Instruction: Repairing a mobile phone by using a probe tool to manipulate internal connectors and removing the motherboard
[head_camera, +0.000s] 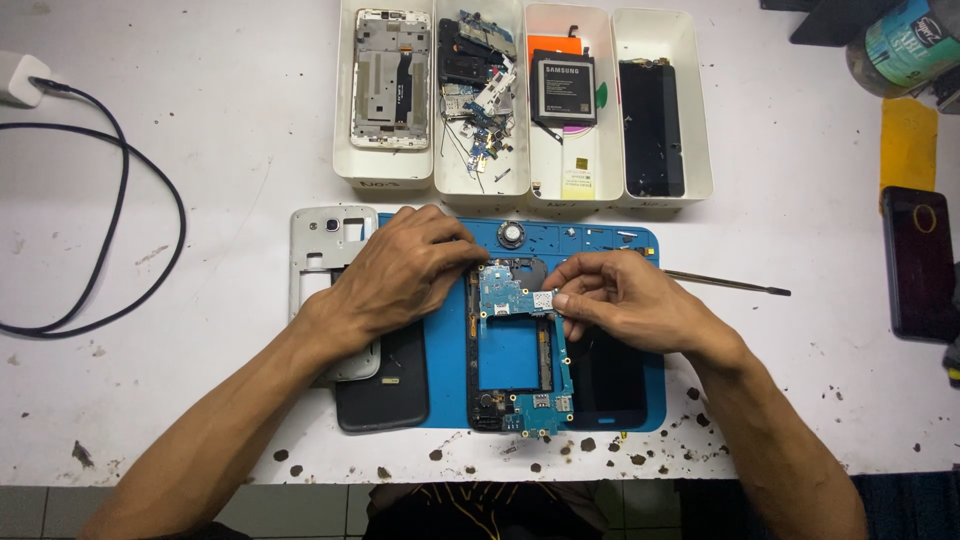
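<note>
Blue L-shaped phone circuit board (520, 345), on blue rubber work mat (450, 350), under both hands. Right hand (625, 300) fingertips pinched on small silver shield at board's top edge. Left hand (400, 275) pressing flat beside pinch, not closed on anything. Best lifted gently, straight up, board steadied.

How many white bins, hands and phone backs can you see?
White bins: 4
Hands, left hand and right hand: 2
Phone backs, a silver frame and a dark cover: 2
Total: 8
</note>
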